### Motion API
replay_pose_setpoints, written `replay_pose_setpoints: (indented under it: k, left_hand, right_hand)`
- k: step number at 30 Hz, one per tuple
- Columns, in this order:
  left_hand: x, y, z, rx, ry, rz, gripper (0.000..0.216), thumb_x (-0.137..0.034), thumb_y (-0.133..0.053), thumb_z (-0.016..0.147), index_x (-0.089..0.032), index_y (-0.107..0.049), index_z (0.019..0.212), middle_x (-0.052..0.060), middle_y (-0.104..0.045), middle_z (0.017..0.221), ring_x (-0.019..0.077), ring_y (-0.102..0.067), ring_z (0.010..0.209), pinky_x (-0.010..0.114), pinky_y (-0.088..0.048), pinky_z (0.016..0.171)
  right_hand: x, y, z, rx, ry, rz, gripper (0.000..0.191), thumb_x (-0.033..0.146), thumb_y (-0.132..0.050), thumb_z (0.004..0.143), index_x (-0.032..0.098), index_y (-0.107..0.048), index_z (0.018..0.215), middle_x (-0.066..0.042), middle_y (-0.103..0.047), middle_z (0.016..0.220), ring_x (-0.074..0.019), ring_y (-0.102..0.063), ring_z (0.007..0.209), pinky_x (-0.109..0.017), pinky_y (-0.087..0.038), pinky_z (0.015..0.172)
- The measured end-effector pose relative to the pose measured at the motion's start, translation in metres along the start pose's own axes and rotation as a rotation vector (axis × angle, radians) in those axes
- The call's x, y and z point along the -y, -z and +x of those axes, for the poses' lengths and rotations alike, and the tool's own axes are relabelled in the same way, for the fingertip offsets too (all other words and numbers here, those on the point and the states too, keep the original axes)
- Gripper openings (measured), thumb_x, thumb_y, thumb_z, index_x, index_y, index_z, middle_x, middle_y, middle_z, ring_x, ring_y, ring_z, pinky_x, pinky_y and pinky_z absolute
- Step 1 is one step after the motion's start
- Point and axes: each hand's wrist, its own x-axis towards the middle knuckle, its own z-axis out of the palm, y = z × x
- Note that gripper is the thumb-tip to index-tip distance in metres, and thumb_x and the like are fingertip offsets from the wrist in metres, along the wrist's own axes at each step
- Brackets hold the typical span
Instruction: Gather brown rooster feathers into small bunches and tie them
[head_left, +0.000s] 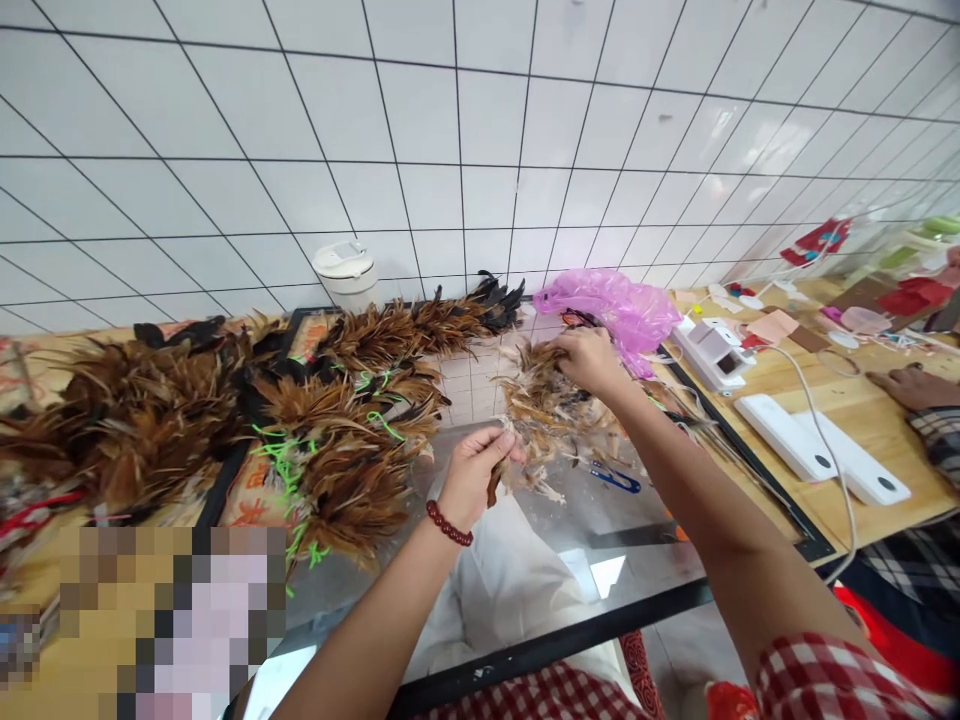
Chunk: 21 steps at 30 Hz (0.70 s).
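Note:
My left hand [474,470], with a red bead bracelet [448,523] at the wrist, is closed on a small bunch of brown feathers [493,488] with pale fluffy ends. Farther forward and to the right, my right hand [592,358] reaches into a loose pile of brown and beige feathers [551,405]. Its fingertips are bent down among them, and what they pinch, if anything, is hidden. Scissors with blue handles [616,480] lie on the glass near the pile. Left of my hands are thick bundles of brown feathers [352,480], some tied with bright green string [281,460].
A pink plastic bag [607,305] lies against the tiled wall behind my right hand. A lidded white bin [346,272] stands at the back. On the right are a power strip [712,352], white boxes [821,450], a cable and another person's hand [915,385].

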Motion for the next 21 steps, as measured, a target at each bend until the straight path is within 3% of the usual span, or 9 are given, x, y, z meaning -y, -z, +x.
replay_pose_setpoints:
  k: [2, 5, 9, 11, 13, 18, 21]
  left_hand:
    - [0.002, 0.002, 0.001, 0.023, -0.026, 0.016, 0.030, -0.040, -0.082, 0.059, -0.014, -0.068, 0.060, 0.002, -0.065, 0.060, 0.0109, -0.061, 0.063, 0.023, -0.048, 0.071]
    - [0.006, 0.004, 0.003, 0.044, -0.020, -0.001, 0.029, -0.040, -0.082, 0.060, -0.015, -0.067, 0.060, 0.002, -0.064, 0.060, 0.0117, -0.062, 0.065, 0.024, -0.047, 0.069]
    - [0.008, 0.007, 0.006, 0.083, 0.041, -0.047, 0.030, -0.038, -0.084, 0.057, -0.015, -0.066, 0.059, 0.001, -0.063, 0.058, 0.0116, -0.061, 0.061, 0.025, -0.048, 0.067]
    - [0.008, 0.009, 0.008, 0.091, 0.052, -0.068, 0.030, -0.037, -0.085, 0.055, -0.014, -0.066, 0.060, 0.001, -0.063, 0.058, 0.0120, -0.061, 0.061, 0.025, -0.048, 0.067]
    - [0.007, 0.012, 0.009, 0.084, 0.063, -0.097, 0.031, -0.035, -0.086, 0.055, -0.013, -0.066, 0.063, 0.001, -0.063, 0.058, 0.0120, -0.062, 0.061, 0.024, -0.048, 0.066]
    - [0.008, 0.017, 0.012, 0.077, 0.113, -0.179, 0.029, -0.030, -0.085, 0.056, -0.012, -0.066, 0.069, 0.000, -0.061, 0.057, 0.0129, -0.063, 0.059, 0.024, -0.048, 0.064]
    - [0.009, 0.019, 0.013, 0.095, 0.115, -0.196, 0.026, -0.028, -0.083, 0.060, -0.012, -0.066, 0.069, 0.000, -0.061, 0.057, 0.0130, -0.063, 0.060, 0.025, -0.048, 0.065]
  right_hand:
    - [-0.005, 0.005, -0.028, -0.084, 0.089, 0.018, 0.037, 0.014, -0.055, 0.078, 0.020, -0.069, 0.112, -0.011, -0.067, 0.118, -0.0286, -0.056, 0.111, -0.040, -0.033, 0.090]
    - [-0.017, 0.009, -0.076, -0.035, 0.269, 0.106, 0.029, 0.019, -0.055, 0.084, 0.028, -0.071, 0.107, -0.006, -0.065, 0.123, -0.0267, -0.057, 0.112, -0.043, -0.033, 0.094]
    - [-0.030, 0.011, -0.115, -0.140, 0.199, 0.288, 0.024, 0.024, -0.057, 0.086, 0.027, -0.070, 0.107, -0.006, -0.067, 0.118, -0.0237, -0.062, 0.109, -0.041, -0.040, 0.094]
    - [-0.026, 0.009, -0.115, -0.225, 0.157, 0.370, 0.023, 0.025, -0.056, 0.087, 0.025, -0.069, 0.106, -0.007, -0.068, 0.116, -0.0219, -0.063, 0.107, -0.038, -0.045, 0.092]
    - [-0.012, 0.006, -0.105, -0.214, 0.153, 0.390, 0.023, 0.023, -0.053, 0.088, 0.023, -0.070, 0.103, -0.007, -0.069, 0.113, -0.0204, -0.064, 0.104, -0.035, -0.047, 0.091]
    - [0.031, -0.011, -0.072, 0.115, 0.132, 0.104, 0.027, 0.019, -0.049, 0.087, 0.023, -0.072, 0.102, -0.006, -0.072, 0.108, -0.0232, -0.063, 0.101, -0.035, -0.044, 0.087]
    - [0.030, -0.016, -0.055, 0.167, 0.003, -0.028, 0.029, 0.018, -0.048, 0.086, 0.022, -0.073, 0.100, -0.007, -0.071, 0.112, -0.0243, -0.062, 0.103, -0.035, -0.042, 0.085]
